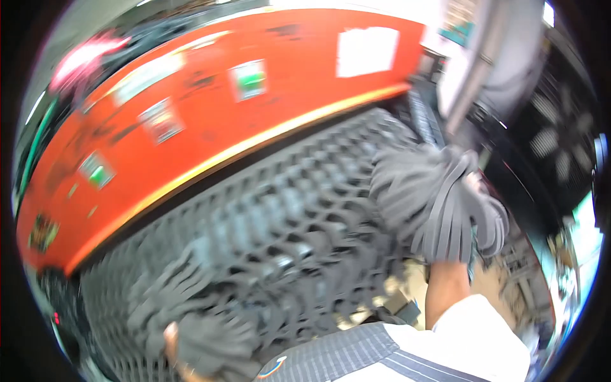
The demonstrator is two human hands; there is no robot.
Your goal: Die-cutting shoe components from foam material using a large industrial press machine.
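My right arm reaches forward, and my right hand [473,182] is closed on a thick bundle of grey foam strips [414,197]. The strips droop over the hand and wrist, so only a little of the fingers shows. At the lower left, my left hand [172,337] grips a second bunch of grey foam strips [219,344]; the thumb shows at its edge and the other fingers are hidden. Between the two hands lies a bed of curved grey cut pieces [280,248] in rows, with gaps between them. Motion blurs much of the scene.
A long orange machine panel [203,127] with labels and a yellow lower edge rises along the far side of the bed. A black fan [560,134] stands at the right. Near my right forearm, a small dark box-like thing [400,304] is below the bed.
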